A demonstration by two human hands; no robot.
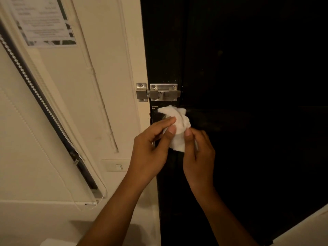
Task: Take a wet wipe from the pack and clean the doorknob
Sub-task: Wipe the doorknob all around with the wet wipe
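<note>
1. Far left: a window blind [44, 107] runs diagonally down the cream wall [110, 55], its cord looping near the bottom rail.
2. Upper left: a printed notice [42, 20] is stuck on the wall; its text is too blurred to read.
3. Thin cable conduits [99, 96] slant down the wall between the blind and the door frame.
4. Low on the wall, just left of the door: a pale switch plate [116, 166].
5. Left hand [152, 148]: thumb and fingers curled, the grip pinching the left edge of a white wet wipe [177, 128].
6. The wipe is bunched and crumpled, held up in front of the door's edge just below the bolt. Whether it touches the door cannot be told.
7. Above the wipe: a steel slide bolt [158, 92] spans door frame and door.
8. Right hand [198, 153]: thumb and fingers closed on the wipe's right side, the grip pinching it.
9. Right: the door [248, 86] is black and very dark, with little surface detail. The doorknob cannot be made out, hidden behind hands and wipe or lost in shadow.
10. Bottom right corner: a pale surface, cut off by the frame's edge.
</note>
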